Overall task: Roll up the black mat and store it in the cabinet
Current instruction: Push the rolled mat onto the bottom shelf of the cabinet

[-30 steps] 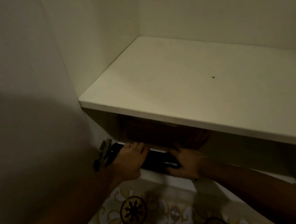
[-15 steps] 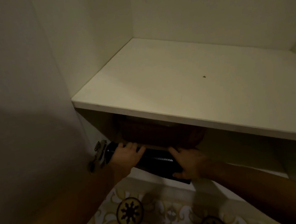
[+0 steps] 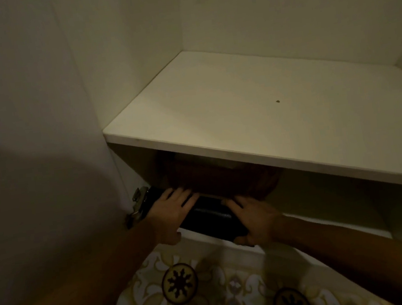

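Note:
The rolled black mat (image 3: 209,217) lies across the front of the cabinet's bottom compartment, under a white shelf (image 3: 255,129). My left hand (image 3: 171,214) rests flat on the roll's left part, fingers spread over its top. My right hand (image 3: 253,219) holds the roll's right end, thumb at its near edge. The far side of the roll is hidden in shadow under the shelf.
A brown rounded object (image 3: 223,177) sits behind the mat in the lower compartment. A metal door hinge (image 3: 138,206) is fixed to the left cabinet wall beside the roll. Patterned floor tiles (image 3: 188,294) lie below the cabinet's white base edge.
Both hands and the roll stay at the bottom compartment's opening; the roll has shifted slightly, with more of its right end showing by my right hand. The camera view has drifted a little.

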{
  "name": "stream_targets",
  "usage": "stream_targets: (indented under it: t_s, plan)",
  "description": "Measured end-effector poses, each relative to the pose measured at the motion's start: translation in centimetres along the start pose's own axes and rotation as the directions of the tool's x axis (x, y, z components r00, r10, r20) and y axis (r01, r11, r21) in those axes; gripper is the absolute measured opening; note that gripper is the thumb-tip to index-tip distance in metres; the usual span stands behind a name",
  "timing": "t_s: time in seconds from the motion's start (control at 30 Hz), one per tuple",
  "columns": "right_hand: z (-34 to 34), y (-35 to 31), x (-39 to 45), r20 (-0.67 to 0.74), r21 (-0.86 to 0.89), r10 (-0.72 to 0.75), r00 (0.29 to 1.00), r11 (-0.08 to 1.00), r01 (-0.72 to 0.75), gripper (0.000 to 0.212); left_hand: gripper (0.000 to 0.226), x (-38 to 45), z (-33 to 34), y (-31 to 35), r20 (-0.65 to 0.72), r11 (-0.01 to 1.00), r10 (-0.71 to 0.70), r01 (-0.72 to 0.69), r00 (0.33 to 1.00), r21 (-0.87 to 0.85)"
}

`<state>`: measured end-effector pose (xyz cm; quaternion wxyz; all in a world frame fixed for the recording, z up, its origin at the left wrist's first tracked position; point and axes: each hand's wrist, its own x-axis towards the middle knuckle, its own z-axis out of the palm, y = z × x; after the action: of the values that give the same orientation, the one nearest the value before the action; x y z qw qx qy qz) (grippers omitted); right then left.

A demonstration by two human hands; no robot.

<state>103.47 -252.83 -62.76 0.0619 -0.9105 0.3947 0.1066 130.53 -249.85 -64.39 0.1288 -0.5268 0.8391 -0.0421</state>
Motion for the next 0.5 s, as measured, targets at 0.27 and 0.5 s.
stream_targets:
  t_s: [0.27, 0.5]
  plan:
    - [0.3, 0.2, 0.8, 0.027, 0.027, 0.036, 0.999, 0.999, -0.037, 0.113, 0.122, 0.2, 0.5, 0.1, -0.053, 0.999, 0.053, -0.053, 0.997, -0.010]
    - [0.5, -1.5, -0.6, -0.139, 0.003, 0.134, 0.981, 0.991, -0.134, 0.100, 0.104, -0.8, -0.1, 0.7, -0.077, 0.996, -0.008, 0.001, 0.997, -0.088]
